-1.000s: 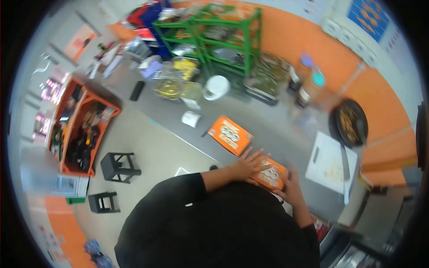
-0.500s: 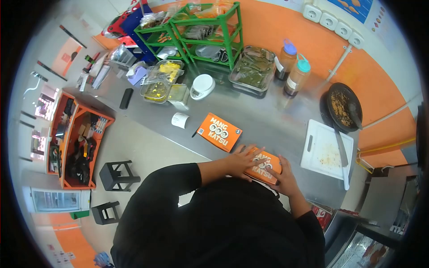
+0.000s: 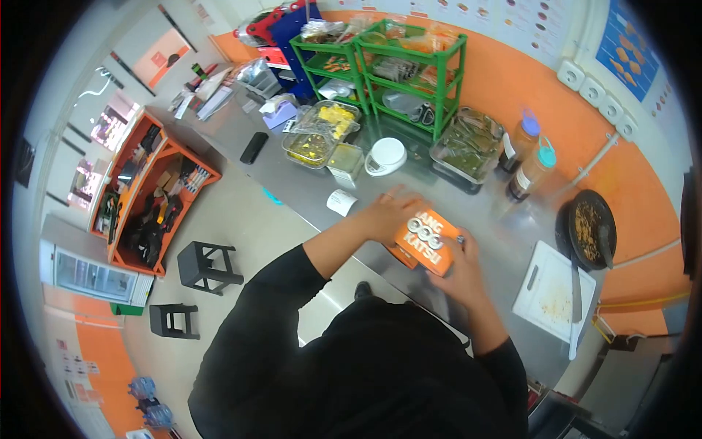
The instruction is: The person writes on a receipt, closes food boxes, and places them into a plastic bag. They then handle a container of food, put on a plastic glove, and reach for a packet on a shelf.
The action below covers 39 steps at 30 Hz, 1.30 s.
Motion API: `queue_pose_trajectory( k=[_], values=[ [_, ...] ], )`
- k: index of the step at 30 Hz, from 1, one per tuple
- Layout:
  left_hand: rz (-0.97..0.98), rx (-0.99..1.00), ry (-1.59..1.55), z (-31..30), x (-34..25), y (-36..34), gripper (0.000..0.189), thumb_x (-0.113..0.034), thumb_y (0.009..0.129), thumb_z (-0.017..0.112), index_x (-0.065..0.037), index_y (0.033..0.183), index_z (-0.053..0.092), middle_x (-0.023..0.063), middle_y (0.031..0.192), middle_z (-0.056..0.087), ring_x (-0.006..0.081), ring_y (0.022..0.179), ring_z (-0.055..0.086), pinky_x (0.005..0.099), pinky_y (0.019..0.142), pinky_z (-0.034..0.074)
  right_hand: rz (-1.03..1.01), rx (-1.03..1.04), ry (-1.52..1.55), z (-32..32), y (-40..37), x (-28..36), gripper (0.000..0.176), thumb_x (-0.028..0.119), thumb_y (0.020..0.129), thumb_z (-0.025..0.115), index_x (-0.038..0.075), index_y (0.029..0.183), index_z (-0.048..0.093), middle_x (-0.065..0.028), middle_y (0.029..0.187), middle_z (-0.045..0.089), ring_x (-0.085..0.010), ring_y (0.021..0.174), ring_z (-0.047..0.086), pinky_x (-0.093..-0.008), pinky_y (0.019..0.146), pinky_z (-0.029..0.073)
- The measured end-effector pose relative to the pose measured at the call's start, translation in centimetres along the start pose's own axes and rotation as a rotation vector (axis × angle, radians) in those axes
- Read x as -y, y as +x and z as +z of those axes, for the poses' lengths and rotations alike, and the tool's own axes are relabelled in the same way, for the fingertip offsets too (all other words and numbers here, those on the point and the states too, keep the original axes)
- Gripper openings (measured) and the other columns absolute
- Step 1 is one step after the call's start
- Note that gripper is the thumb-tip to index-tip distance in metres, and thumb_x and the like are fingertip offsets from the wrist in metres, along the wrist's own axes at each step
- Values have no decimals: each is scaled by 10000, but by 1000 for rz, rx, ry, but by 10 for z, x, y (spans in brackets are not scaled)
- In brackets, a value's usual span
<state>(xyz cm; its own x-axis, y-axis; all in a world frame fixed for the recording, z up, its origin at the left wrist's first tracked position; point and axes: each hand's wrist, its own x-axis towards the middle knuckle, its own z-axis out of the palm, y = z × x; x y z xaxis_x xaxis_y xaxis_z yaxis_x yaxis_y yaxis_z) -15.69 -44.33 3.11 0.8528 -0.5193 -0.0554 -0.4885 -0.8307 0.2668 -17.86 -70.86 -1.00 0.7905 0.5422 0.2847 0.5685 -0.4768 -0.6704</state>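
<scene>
- box [image 3: 431,252]: over a second box [image 3: 400,256], near the counter's [image 3: 292,184] front edge.
- left hand [image 3: 387,214], right hand [image 3: 465,269]: half-closed; we hold opposite ends.
- handling: likely light, crushable card; we grip side walls.

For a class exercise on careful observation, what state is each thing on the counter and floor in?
Front orange box: closed, held by the right hand
Frying pan: uncovered, brown crumbs inside
Cutting board: lying flat, crumbs scattered on it
Kitchen scale: nothing on its platform
Purple-lidded bottle: upright, lid on
Teal-lidded bottle: upright, lid on
Larger black stool: upright, unoccupied
</scene>
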Motion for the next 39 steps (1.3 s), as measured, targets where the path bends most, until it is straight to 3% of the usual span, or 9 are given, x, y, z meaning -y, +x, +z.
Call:
queue_pose_trajectory(
  k=[8, 10, 12, 14, 16, 18, 24, 31, 39],
  values=[
    [-652, -89, -527, 99, 130, -60, 836, -15, 737, 713, -120, 1480, 342, 202, 1473, 362, 322, 1302, 445, 428, 1070, 392, -98, 24, 176, 71, 19, -16, 925, 294, 672, 857, 64, 1430, 380, -254, 1491, 227, -411, 1362, 301, -462, 1054, 374],
    [-735, -312, -1425, 119, 126, -52, 543, -89, 903, 518, -52, 1434, 406, 178, 1430, 452, 283, 1202, 555, 411, 1106, 359, 551, -235, 753, 90, 4, -28, 823, 453, 824, 730, 76, 1445, 343, -213, 1511, 231, -393, 1386, 290, -492, 1055, 366],
    [-657, -221, -1760, 146, 121, -38, 546, -390, 1010, 391, -46, 1433, 424, 152, 1454, 446, 271, 1269, 497, 407, 1114, 337, 956, 180, 1159, 77, 6, -44, 803, 619, 921, 502, 136, 1510, 248, -144, 1526, 281, -370, 1360, 330, -562, 1038, 348],
    [-671, -284, -1436, 108, 66, -37, 785, -659, 965, 325, -42, 1440, 430, 125, 1486, 419, 254, 1373, 372, 391, 1148, 246, 905, 404, 1207, 78, 9, -42, 796, 715, 911, 381, 174, 1488, 293, -108, 1488, 366, -343, 1333, 374, -609, 1000, 348],
    [-625, -194, -1467, 112, 69, -33, 753, -640, 957, 387, -36, 1395, 486, 130, 1421, 488, 245, 1312, 438, 381, 1112, 298, 810, 359, 1213, 102, 3, -62, 712, 658, 931, 419, 184, 1456, 340, -69, 1442, 436, -302, 1257, 463, -602, 970, 364],
    [-565, -203, -1567, 107, 54, -32, 748, -637, 948, 418, -8, 1335, 537, 135, 1362, 543, 227, 1249, 497, 368, 1076, 350, 921, 232, 1193, 93, 8, -48, 662, 537, 951, 497, 116, 1434, 334, -98, 1376, 482, -265, 1180, 520, -458, 981, 422],
    [-534, -357, -1621, 129, 25, -23, 902, -679, 933, 398, 73, 1426, 329, 212, 1414, 435, 276, 1318, 411, 386, 1104, 313, 622, -14, 1215, 86, 17, -52, 584, 324, 970, 509, 69, 1445, 284, -151, 1403, 452, -294, 1286, 471, -452, 1079, 376],
    [-404, -409, -1694, 30, 64, -106, 966, -680, 936, 385, 66, 1500, 142, 262, 1490, 315, 310, 1400, 304, 401, 1132, 282, 541, 93, 1134, 75, 96, 70, 575, 338, 973, 459, 26, 1430, 302, -178, 1383, 463, -289, 1258, 501, -432, 1055, 402],
    [-601, -529, -1677, -10, 213, -281, 937, -657, 952, 360, 76, 1492, 138, 231, 1476, 343, 289, 1377, 334, 414, 1109, 304, 639, 432, 1228, 252, 231, 174, 541, 356, 993, 424, 17, 1411, 361, -167, 1356, 515, -305, 1177, 575, -453, 930, 506]
  ],
)
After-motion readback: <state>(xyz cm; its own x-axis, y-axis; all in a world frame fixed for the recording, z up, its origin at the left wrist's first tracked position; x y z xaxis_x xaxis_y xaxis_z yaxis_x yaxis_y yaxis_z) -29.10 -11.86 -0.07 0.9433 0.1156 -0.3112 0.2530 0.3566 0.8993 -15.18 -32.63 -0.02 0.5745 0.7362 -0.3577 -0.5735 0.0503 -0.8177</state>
